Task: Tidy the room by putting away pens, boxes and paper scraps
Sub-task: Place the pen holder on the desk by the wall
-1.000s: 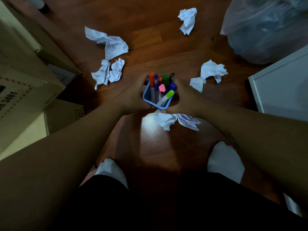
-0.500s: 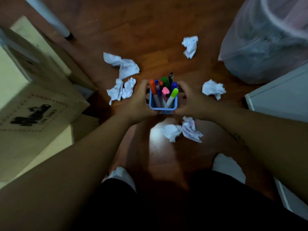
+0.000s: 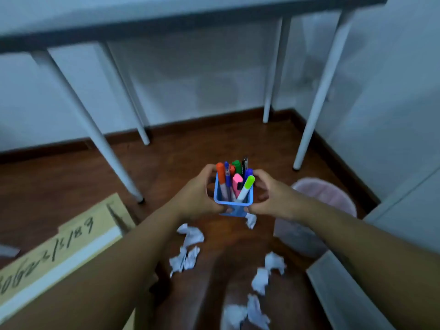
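A blue pen holder point(image 3: 234, 207) full of several coloured pens and markers point(image 3: 235, 181) is held up above the wooden floor. My left hand point(image 3: 196, 197) grips its left side and my right hand point(image 3: 270, 198) grips its right side. Crumpled white paper scraps lie on the floor below: one cluster point(image 3: 188, 248) at left, another point(image 3: 266, 275) at right, and more point(image 3: 245, 313) near the bottom. A cardboard box point(image 3: 59, 251) with handwriting lies at lower left.
A white table point(image 3: 166, 17) with slanted white legs point(image 3: 95, 136) stands ahead against the wall. A pink-lined waste bin point(image 3: 328, 198) sits to the right of my right hand. White furniture point(image 3: 404, 246) fills the right edge.
Both hands have lifted the pen holder off the floor. The view has swung up from the floor to the table and wall, and the scraps now lie below the holder.
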Action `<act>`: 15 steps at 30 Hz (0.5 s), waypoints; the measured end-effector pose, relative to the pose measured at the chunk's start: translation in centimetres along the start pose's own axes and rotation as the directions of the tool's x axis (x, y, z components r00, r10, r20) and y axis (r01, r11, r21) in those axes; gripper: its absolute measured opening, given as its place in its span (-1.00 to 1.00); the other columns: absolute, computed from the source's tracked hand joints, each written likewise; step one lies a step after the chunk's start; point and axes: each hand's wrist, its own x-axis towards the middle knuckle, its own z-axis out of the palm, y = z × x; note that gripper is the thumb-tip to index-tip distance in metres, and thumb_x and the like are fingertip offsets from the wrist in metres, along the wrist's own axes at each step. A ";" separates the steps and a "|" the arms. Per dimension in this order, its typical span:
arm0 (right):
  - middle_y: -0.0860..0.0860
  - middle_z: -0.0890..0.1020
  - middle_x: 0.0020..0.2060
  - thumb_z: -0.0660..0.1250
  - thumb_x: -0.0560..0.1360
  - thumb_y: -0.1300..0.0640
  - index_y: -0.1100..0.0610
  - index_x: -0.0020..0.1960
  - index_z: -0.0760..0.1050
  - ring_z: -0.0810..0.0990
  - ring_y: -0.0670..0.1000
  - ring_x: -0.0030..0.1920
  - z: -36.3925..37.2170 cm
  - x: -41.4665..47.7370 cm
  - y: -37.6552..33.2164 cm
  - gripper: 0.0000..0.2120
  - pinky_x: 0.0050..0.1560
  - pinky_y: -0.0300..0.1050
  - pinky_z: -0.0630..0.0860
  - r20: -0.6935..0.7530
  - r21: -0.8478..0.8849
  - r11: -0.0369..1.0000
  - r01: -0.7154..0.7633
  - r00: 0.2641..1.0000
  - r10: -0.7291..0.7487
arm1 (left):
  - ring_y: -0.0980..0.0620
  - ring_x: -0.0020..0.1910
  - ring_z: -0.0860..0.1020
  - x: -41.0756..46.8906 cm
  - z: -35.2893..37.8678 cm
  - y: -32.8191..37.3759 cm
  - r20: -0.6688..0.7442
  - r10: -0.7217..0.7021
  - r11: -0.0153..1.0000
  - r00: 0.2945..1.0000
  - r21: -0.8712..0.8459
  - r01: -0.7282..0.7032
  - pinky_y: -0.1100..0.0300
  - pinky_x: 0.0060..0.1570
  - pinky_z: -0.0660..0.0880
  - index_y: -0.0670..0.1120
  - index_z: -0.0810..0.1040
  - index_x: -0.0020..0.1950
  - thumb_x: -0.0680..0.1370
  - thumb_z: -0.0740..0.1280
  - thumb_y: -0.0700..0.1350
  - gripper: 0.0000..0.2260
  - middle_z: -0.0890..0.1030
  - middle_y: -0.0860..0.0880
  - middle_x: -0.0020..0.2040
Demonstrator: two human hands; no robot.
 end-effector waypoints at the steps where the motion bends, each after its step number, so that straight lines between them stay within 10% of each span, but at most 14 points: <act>1: -0.22 0.50 0.23 0.54 0.36 0.19 -0.19 0.30 0.26 0.38 -0.26 0.33 -1.5 -0.4 -1.9 -0.31 0.15 -0.19 0.49 -0.008 -0.002 1.000 0.016 1.000 -0.016 | 0.16 0.20 0.57 0.6 -1.1 2.0 -0.011 0.033 0.999 0.999 0.018 -0.033 0.15 0.07 0.57 0.10 0.36 0.31 0.26 0.61 -0.11 -0.29 0.59 0.13 0.20; 6: -0.21 0.48 0.23 0.52 0.40 0.20 -0.08 0.39 0.25 0.43 -0.28 0.26 -9.0 -0.4 -10.3 -0.31 0.02 -0.41 0.49 -0.074 -0.028 0.997 0.068 0.995 -0.070 | 0.19 0.25 0.50 4.0 -6.9 11.6 -0.081 0.143 0.988 0.986 0.067 -0.138 0.23 0.13 0.54 0.11 0.38 0.34 0.27 0.62 -0.09 -0.29 0.54 0.18 0.24; 11: -0.10 0.51 0.34 0.56 0.18 -0.13 -0.17 0.44 0.20 0.49 0.01 0.32 -15.0 0.3 -16.5 -0.08 0.31 0.10 0.48 -0.147 -0.045 0.996 0.076 0.986 -0.082 | 0.07 0.00 0.63 7.4 -11.1 18.5 -0.110 0.200 0.980 0.973 0.032 -0.198 0.13 -0.03 0.63 0.17 0.42 0.29 0.31 0.61 -0.09 -0.36 0.54 0.11 0.24; 15: -0.13 0.45 0.37 0.53 0.36 0.03 -0.19 0.36 0.27 0.44 0.01 0.35 -18.8 0.8 -20.7 -0.32 0.29 0.07 0.48 -0.181 -0.012 0.992 0.122 0.976 -0.122 | 0.02 -0.02 0.65 10.5 -13.7 22.2 -0.131 0.251 0.968 0.959 0.017 -0.251 0.07 -0.02 0.64 0.19 0.43 0.27 0.30 0.62 -0.07 -0.38 0.53 0.10 0.26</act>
